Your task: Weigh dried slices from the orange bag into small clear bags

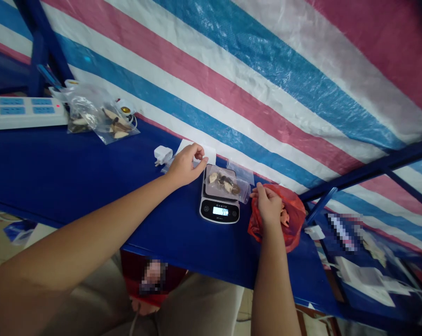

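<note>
A kitchen scale (219, 215) with a lit display stands on the blue table; its digits are partly blurred. On its pan lies a clear plastic bag (244, 191) holding several pale and dark brown pieces (228, 184). My left hand (187, 164) hovers just left of the pan, fingers loosely curled, thumb apart, nothing visible in it. To the right, my right hand (267, 201) is over the near side of an open red plastic bag (297, 224) with orange-pink pieces (284, 217) inside. Its fingertips are close to the clear bag's right end; whether they touch it cannot be made out.
Behind the scale lie white paper (209, 154) and a flat clear bag (244, 172). A white charger plug (163, 153) sits left of my hand. Filled clear bags (106, 123) and a power strip (22, 114) are at far left. A striped tarp (183, 88) hangs behind.
</note>
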`<state>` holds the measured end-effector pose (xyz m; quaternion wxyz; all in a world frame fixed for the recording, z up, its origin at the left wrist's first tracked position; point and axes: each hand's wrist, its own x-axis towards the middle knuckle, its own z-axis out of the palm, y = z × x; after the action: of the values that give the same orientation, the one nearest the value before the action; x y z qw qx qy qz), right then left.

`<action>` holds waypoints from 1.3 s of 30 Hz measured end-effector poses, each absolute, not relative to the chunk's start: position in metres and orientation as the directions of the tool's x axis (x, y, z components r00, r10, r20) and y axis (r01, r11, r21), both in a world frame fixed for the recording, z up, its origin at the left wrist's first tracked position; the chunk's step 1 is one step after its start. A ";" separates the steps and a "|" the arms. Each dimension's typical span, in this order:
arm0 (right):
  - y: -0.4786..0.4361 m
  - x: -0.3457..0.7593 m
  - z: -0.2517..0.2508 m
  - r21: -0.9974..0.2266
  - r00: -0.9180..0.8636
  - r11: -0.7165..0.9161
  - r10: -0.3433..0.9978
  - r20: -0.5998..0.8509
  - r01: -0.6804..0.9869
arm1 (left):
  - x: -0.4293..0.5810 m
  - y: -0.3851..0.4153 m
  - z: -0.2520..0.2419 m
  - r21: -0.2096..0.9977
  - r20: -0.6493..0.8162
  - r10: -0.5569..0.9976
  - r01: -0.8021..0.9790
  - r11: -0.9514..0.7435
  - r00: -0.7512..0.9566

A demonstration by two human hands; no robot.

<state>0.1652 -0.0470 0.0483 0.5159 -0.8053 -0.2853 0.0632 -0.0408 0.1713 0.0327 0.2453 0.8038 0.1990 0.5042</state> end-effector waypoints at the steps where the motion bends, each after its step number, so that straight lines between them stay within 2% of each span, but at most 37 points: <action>1: -0.047 0.165 0.048 -0.857 0.825 -0.315 0.529 0.198 0.407 | -0.041 0.172 0.032 0.576 0.729 0.546 0.063 -0.815 0.412; 5: -0.046 0.161 0.050 -0.892 0.799 -0.269 0.583 0.148 0.362 | -0.042 0.170 0.033 0.493 0.761 0.454 0.041 -0.869 0.463; 11: -0.038 0.153 0.051 -0.950 0.753 -0.131 0.643 0.136 0.284 | -0.039 0.139 0.052 0.393 0.709 0.226 -0.108 -0.913 0.668; 15: -0.037 0.145 0.057 -0.972 0.721 -0.001 0.672 0.172 0.234 | -0.012 0.113 0.065 0.415 0.582 0.149 -0.134 -0.900 0.799; 18: -0.041 0.137 0.063 -0.970 0.672 0.136 0.701 0.238 0.202 | 0.015 0.104 0.072 0.479 0.434 0.119 -0.118 -0.870 0.893; 20: -0.044 0.135 0.066 -0.964 0.669 0.181 0.694 0.266 0.195 | 0.027 0.104 0.078 0.540 0.401 0.113 -0.135 -0.831 0.909; 22: -0.046 0.134 0.068 -0.955 0.705 0.235 0.646 0.292 0.181 | 0.028 0.108 0.084 0.615 0.423 0.172 -0.142 -0.775 0.890; 25: -0.047 0.136 0.068 -0.937 0.761 0.323 0.573 0.305 0.133 | 0.013 0.117 0.091 0.780 0.417 0.390 -0.104 -0.617 0.821; 28: -0.043 0.136 0.065 -0.944 0.772 0.316 0.575 0.271 0.095 | -0.004 0.125 0.094 0.897 0.364 0.576 -0.111 -0.427 0.732; 31: -0.041 0.136 0.063 -0.961 0.783 0.257 0.576 0.234 0.098 | -0.011 0.130 0.099 0.911 0.372 0.629 -0.139 -0.387 0.683; 39: -0.042 0.139 0.066 -0.976 0.804 0.124 0.553 0.217 0.178 | -0.005 0.126 0.138 0.804 0.576 0.586 -0.266 -0.532 0.571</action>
<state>0.1387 -0.0416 0.0661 0.6943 -0.6480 -0.2823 0.1351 -0.0052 0.1260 0.1375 0.4720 0.7500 0.1067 0.4508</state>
